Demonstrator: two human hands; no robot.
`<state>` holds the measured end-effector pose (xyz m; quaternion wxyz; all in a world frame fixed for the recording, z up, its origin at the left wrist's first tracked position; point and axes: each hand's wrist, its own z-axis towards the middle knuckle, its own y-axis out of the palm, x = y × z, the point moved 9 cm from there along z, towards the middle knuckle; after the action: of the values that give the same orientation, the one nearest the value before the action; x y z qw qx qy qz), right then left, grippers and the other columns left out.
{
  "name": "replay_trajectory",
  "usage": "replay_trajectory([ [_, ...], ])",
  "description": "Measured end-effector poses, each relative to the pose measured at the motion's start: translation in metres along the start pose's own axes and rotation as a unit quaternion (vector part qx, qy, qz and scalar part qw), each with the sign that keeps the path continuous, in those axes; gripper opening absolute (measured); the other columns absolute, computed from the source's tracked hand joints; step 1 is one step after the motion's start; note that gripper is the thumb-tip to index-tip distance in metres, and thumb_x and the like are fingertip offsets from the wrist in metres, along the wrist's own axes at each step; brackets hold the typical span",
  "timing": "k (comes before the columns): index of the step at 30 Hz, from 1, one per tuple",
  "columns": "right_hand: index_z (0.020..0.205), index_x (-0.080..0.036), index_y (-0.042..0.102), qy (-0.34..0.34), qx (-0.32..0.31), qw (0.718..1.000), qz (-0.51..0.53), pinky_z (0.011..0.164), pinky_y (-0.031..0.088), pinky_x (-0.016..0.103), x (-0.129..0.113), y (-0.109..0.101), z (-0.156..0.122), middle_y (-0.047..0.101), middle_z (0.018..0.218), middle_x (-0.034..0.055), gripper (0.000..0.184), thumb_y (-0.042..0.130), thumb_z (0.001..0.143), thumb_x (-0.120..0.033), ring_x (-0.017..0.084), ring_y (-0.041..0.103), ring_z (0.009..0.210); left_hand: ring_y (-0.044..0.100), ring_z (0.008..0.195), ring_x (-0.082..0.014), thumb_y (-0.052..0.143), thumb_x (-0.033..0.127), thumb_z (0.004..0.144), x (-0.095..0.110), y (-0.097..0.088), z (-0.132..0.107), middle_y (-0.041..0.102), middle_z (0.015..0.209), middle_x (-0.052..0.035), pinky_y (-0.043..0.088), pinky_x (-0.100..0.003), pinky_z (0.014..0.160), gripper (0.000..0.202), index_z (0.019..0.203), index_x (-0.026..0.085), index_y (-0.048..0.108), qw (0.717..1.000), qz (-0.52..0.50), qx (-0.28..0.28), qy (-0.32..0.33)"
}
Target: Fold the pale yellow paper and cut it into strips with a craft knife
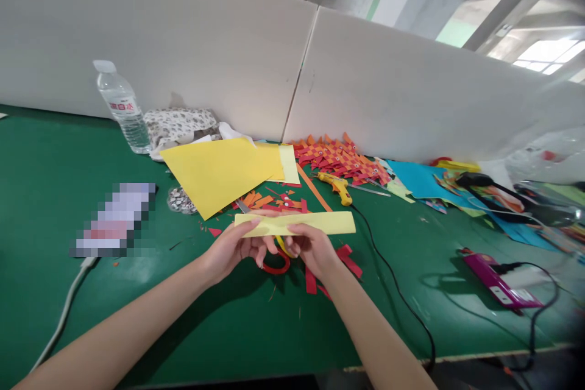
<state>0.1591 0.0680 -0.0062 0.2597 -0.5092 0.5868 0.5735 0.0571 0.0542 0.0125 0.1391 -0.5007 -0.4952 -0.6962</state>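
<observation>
Both hands hold a long pale-yellow folded strip of paper (326, 223) level above the table. My left hand (235, 250) pinches its left end, thumb in front and fingers behind. My right hand (315, 250) grips it near the middle, so the right part of the strip sticks out free. Below the hands lies a pair of scissors (276, 268) with red and yellow handles, partly hidden by the fingers. Red paper strips (311, 280) lie beside my right hand. Just beyond the paper are orange and red scraps (258, 200).
Yellow sheets (214, 170) lie behind the hands. A yellow glue gun (338, 187) trails a black cord past my right arm. Woven red-orange paper pieces (333, 158) are heaped by the partition. A water bottle (122, 106), a phone (116, 219) and a purple power strip (500, 280) stand around.
</observation>
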Motion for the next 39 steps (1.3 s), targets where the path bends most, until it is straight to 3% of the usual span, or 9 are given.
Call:
replay_trajectory([
  [3, 0.051, -0.013, 0.058, -0.010, 0.039, 0.999, 0.010, 0.042, 0.030, 0.022, -0.004, -0.011, 0.002, 0.049, 0.041, -0.0026, 0.018, 0.068, 0.061, -0.025, 0.007, 0.038, 0.039, 0.057, 0.046, -0.0103, 0.051, 0.038, 0.088, 0.004, -0.010, 0.000, 0.070, 0.071, -0.0069, 0.047, -0.022, 0.049, 0.037, 0.114, 0.011, 0.054, 0.997, 0.055, 0.054, -0.006],
  [6, 0.062, -0.012, 0.064, -0.026, 0.058, 0.998, 0.017, 0.042, 0.030, 0.021, -0.009, -0.014, 0.001, 0.051, 0.043, -0.0028, 0.017, 0.071, 0.062, -0.028, 0.006, 0.038, 0.039, 0.057, 0.045, -0.0089, 0.059, 0.037, 0.084, 0.004, -0.024, 0.000, 0.071, 0.071, -0.0079, 0.047, -0.020, 0.049, 0.036, 0.106, 0.009, 0.057, 0.990, 0.088, 0.112, -0.008],
  [12, 0.076, -0.013, 0.068, -0.071, 0.118, 0.990, -0.009, 0.038, 0.027, 0.020, -0.017, -0.019, 0.001, 0.052, 0.043, -0.0043, 0.025, 0.075, 0.065, -0.034, 0.005, 0.033, 0.037, 0.065, 0.056, -0.0117, 0.065, 0.036, 0.079, 0.001, -0.035, 0.003, 0.073, 0.080, -0.0107, 0.051, -0.020, 0.054, 0.036, 0.103, 0.010, 0.057, 0.984, 0.121, 0.123, -0.033],
  [17, 0.086, -0.015, 0.070, -0.104, 0.080, 0.989, -0.062, 0.042, 0.036, 0.020, -0.024, -0.012, 0.000, 0.055, 0.050, -0.0037, 0.030, 0.072, 0.069, -0.039, 0.006, 0.042, 0.041, 0.069, 0.061, -0.0140, 0.070, 0.038, 0.075, 0.001, -0.039, 0.002, 0.073, 0.081, -0.0101, 0.051, -0.018, 0.053, 0.038, 0.101, 0.012, 0.059, 0.978, 0.144, 0.138, -0.069],
  [24, 0.087, -0.014, 0.069, -0.116, 0.072, 0.986, -0.097, 0.042, 0.041, 0.021, -0.024, -0.013, -0.001, 0.060, 0.056, -0.0001, 0.030, 0.072, 0.071, -0.039, 0.009, 0.048, 0.044, 0.069, 0.061, -0.0143, 0.067, 0.043, 0.076, 0.006, -0.046, 0.002, 0.072, 0.079, -0.0070, 0.052, -0.019, 0.053, 0.038, 0.100, 0.013, 0.066, 0.972, 0.172, 0.156, -0.042],
  [28, 0.085, -0.015, 0.066, -0.101, 0.100, 0.985, -0.093, 0.035, 0.036, 0.019, -0.019, -0.015, 0.000, 0.060, 0.051, -0.0011, 0.032, 0.075, 0.067, -0.040, 0.008, 0.046, 0.039, 0.068, 0.065, -0.0138, 0.067, 0.041, 0.077, 0.008, -0.043, 0.003, 0.072, 0.075, -0.0048, 0.051, -0.018, 0.054, 0.034, 0.099, 0.014, 0.068, 0.967, 0.201, 0.156, -0.019],
  [33, 0.092, -0.013, 0.065, -0.052, 0.031, 0.992, -0.107, 0.035, 0.034, 0.017, -0.012, 0.000, -0.001, 0.058, 0.045, -0.0033, 0.033, 0.072, 0.068, -0.035, 0.007, 0.045, 0.034, 0.068, 0.067, -0.0135, 0.067, 0.039, 0.076, 0.005, -0.037, 0.002, 0.071, 0.073, -0.0037, 0.051, -0.018, 0.056, 0.032, 0.096, 0.014, 0.068, 0.968, 0.207, 0.136, -0.028],
  [36, 0.093, -0.013, 0.066, -0.046, 0.006, 0.995, -0.088, 0.036, 0.035, 0.017, -0.014, 0.003, -0.003, 0.056, 0.045, -0.0039, 0.028, 0.069, 0.071, -0.031, 0.007, 0.045, 0.036, 0.068, 0.062, -0.0128, 0.064, 0.042, 0.078, -0.002, -0.028, 0.002, 0.072, 0.078, -0.0044, 0.051, -0.018, 0.054, 0.035, 0.101, 0.015, 0.062, 0.977, 0.181, 0.095, -0.055],
  [39, 0.094, -0.012, 0.066, -0.027, -0.029, 0.997, -0.063, 0.038, 0.036, 0.017, -0.011, 0.004, -0.003, 0.058, 0.048, -0.0024, 0.025, 0.063, 0.075, -0.028, 0.007, 0.046, 0.037, 0.065, 0.050, -0.0114, 0.058, 0.047, 0.082, -0.007, -0.018, 0.002, 0.070, 0.072, -0.0033, 0.049, -0.018, 0.047, 0.038, 0.104, 0.016, 0.054, 0.982, 0.168, 0.051, -0.070],
])
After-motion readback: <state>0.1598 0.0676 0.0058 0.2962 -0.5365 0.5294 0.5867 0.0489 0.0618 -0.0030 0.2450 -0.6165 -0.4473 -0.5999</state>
